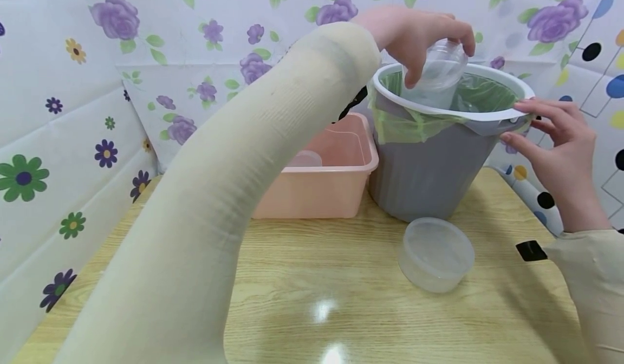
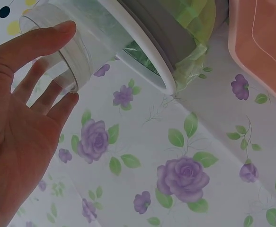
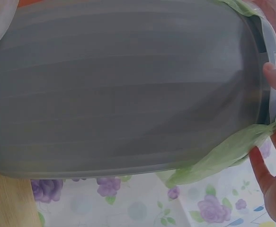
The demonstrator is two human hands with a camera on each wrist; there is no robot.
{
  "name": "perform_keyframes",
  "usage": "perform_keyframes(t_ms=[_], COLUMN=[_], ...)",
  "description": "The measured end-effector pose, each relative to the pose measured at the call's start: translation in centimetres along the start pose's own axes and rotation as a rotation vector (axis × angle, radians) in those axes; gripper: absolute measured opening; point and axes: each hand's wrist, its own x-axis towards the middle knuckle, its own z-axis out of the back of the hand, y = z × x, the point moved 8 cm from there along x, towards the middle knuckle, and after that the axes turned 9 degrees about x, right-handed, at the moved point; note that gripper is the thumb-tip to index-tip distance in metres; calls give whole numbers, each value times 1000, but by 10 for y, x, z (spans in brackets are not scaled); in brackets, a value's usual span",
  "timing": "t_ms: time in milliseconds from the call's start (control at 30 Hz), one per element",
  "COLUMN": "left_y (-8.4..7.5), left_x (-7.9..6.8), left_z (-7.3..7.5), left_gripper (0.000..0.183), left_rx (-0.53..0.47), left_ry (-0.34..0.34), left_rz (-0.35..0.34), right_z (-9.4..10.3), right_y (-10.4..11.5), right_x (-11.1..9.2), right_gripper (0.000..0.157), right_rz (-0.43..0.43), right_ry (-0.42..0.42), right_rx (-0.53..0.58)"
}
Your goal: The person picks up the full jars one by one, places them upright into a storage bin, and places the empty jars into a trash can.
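Note:
In the head view my left hand (image 1: 414, 39) reaches across and holds a clear plastic container (image 1: 446, 66) by its upper end. The container's lower part is inside the rim of a grey trash bin (image 1: 414, 174). The left wrist view shows thumb and fingers around the clear end of the container (image 2: 81, 66). A green bag (image 1: 492, 90) lines the bin, held under a white rim ring (image 1: 478, 116). At the bin's right side my right hand (image 1: 565, 142) grips the rim, thumb below and fingers above. What lies deep in the bin is hidden.
A round translucent lidded container (image 1: 436, 253) stands on the wooden table (image 1: 302, 277) before the bin. Left of the bin is a pink basin (image 1: 317, 190) with a translucent item (image 1: 306, 159) inside, partly hidden by my left sleeve. Flowered sheeting (image 1: 214, 82) hangs behind.

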Motion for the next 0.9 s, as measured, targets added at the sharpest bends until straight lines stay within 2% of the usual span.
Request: perform_keyframes(t_ms=[533, 767, 900], left_y=[6, 3, 2], left_x=[0, -1, -2], left_z=[1, -12, -16], left_gripper=[92, 104, 105], left_rx=[8, -28, -62], left_ry=[4, 65, 63], left_rz=[-4, -2, -6], right_z=[-2, -2, -1], right_y=[4, 1, 1], right_x=[-1, 0, 0], right_gripper=[46, 45, 46], right_rz=[19, 24, 21], right_ry=[-2, 0, 5], right_rx=[-6, -26, -25])
